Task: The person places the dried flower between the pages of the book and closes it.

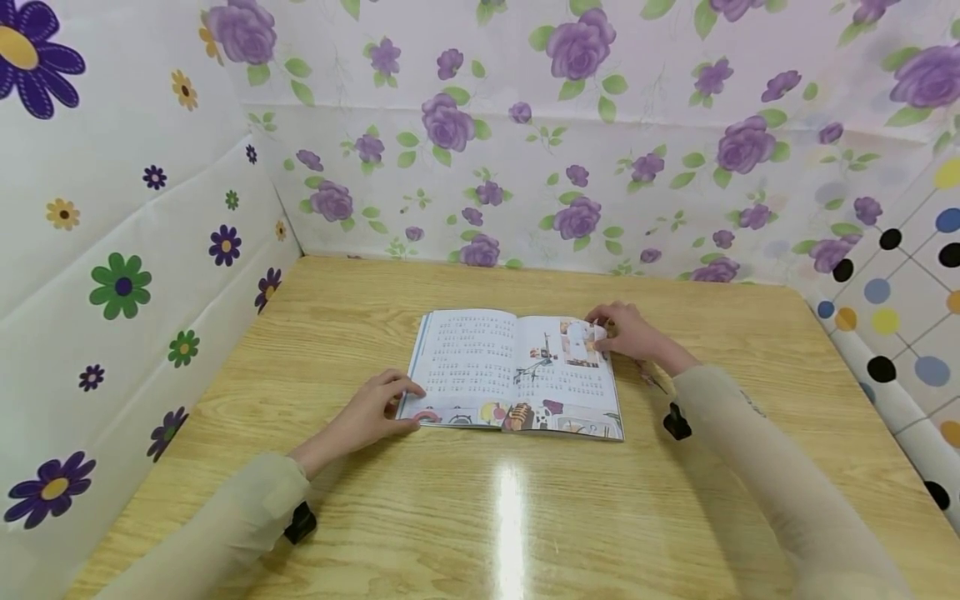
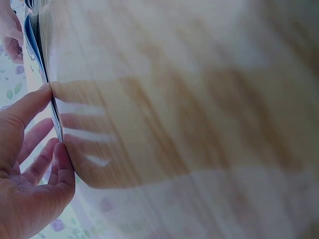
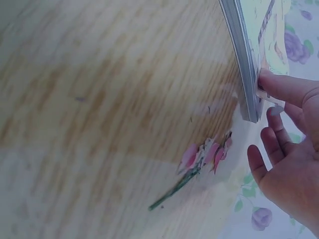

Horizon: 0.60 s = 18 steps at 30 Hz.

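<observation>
- Book [image 1: 515, 354]: open near its middle, face up on wooden table [image 1: 420, 517]; lower edge toward the person.
- Left page [image 1: 472, 350]: mostly printed lines; blue edging visible along outer side.
- Right page [image 1: 566, 400]: picture at top, dark branching drawing near gutter, text below. Coloured illustrations run along the bottom of both pages.
- Left hand [image 1: 372, 408] holds lower left corner.
- Right hand [image 1: 633, 335] pinches paper at upper right edge.
</observation>
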### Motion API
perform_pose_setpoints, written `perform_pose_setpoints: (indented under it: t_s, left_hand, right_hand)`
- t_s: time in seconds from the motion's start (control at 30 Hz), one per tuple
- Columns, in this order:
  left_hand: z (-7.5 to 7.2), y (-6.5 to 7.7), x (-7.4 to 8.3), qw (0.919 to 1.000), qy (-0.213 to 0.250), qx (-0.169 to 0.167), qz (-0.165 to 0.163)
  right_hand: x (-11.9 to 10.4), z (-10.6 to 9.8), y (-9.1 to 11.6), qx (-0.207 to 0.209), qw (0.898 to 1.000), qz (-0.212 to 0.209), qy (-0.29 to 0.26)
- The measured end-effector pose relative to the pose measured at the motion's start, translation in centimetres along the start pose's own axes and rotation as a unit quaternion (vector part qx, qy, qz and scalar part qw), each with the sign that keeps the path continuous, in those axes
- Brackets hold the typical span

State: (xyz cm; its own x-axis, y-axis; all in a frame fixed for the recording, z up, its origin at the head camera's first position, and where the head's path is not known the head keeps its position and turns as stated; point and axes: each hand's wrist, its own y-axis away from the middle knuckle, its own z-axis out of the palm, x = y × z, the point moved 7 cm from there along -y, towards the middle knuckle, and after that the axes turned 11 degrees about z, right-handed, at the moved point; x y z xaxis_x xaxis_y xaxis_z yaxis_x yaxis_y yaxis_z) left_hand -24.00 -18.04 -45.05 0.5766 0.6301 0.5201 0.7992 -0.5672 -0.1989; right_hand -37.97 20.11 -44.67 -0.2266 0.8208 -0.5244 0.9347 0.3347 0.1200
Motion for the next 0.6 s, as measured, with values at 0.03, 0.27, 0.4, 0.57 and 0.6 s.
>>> perform_pose_setpoints:
  t_s: [0.03, 0.27, 0.4, 0.57, 0.6]
  left_hand:
    - [0.0, 0.0, 0.0, 1.0000, -0.001, 0.002, 0.001]
    - [0.0, 0.1, -0.1, 1.0000, 0.001, -0.002, -0.006]
    - [0.0, 0.1, -0.1, 1.0000, 0.002, -0.004, -0.006]
    - [0.1, 0.0, -0.2, 1.0000, 0.003, -0.005, -0.004]
    - [0.1, 0.0, -0.2, 1.0000, 0.002, -0.005, -0.004]
  right_hand:
    - [0.0, 0.0, 0.0, 0.006, 1.000, 0.000, -0.001]
    - [0.5, 0.1, 0.1, 0.012, 0.999, 0.033, -0.037]
    - [0.9, 0.2, 0.4, 0.019, 0.997, 0.053, -0.048]
    - [1.0, -0.2, 0.9, 0.058, 0.995, 0.056, -0.057]
    - [1.0, -0.3, 1.0, 0.067, 0.994, 0.054, -0.060]
